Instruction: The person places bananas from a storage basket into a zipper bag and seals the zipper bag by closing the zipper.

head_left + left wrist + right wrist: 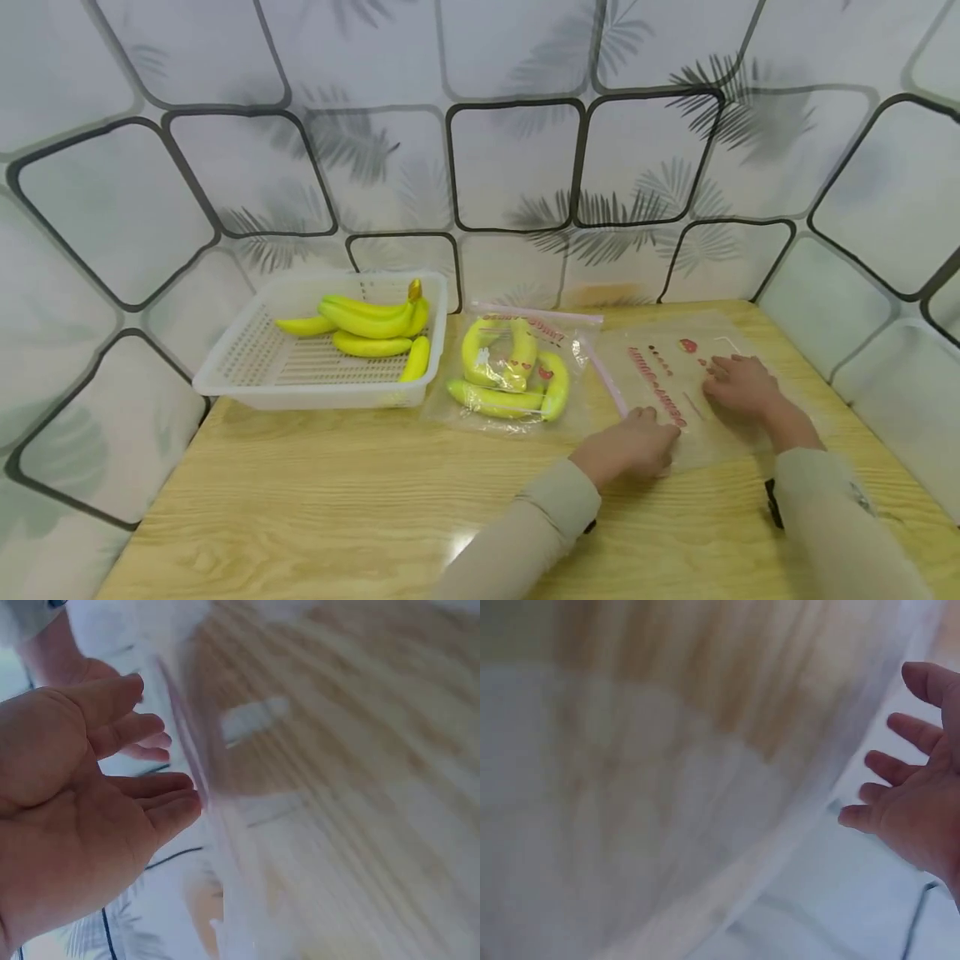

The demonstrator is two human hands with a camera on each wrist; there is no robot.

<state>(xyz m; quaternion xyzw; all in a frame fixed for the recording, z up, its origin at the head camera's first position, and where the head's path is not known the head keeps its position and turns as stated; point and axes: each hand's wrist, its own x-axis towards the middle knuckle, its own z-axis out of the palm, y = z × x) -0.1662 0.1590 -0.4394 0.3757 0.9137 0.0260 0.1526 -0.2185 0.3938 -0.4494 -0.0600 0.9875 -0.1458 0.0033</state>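
A clear zip bag (660, 375) with red print lies flat on the table's right side, its pink zip strip along the left edge. My left hand (637, 442) is at the bag's lower left corner; in the left wrist view the fingertips (180, 806) touch the bag's edge and the thumb stands apart. Across the bag's right part, my right hand (742, 385) rests with loosely spread fingers, seen as well in the right wrist view (915, 780). Left of it lies a second zip bag (585, 354) holding several yellow bananas (495, 400).
A white plastic basket (247, 367) stands at the back left with several more bananas (371, 321) inside. The wooden table (322, 500) is bounded at the back and sides by patterned panels (517, 167).
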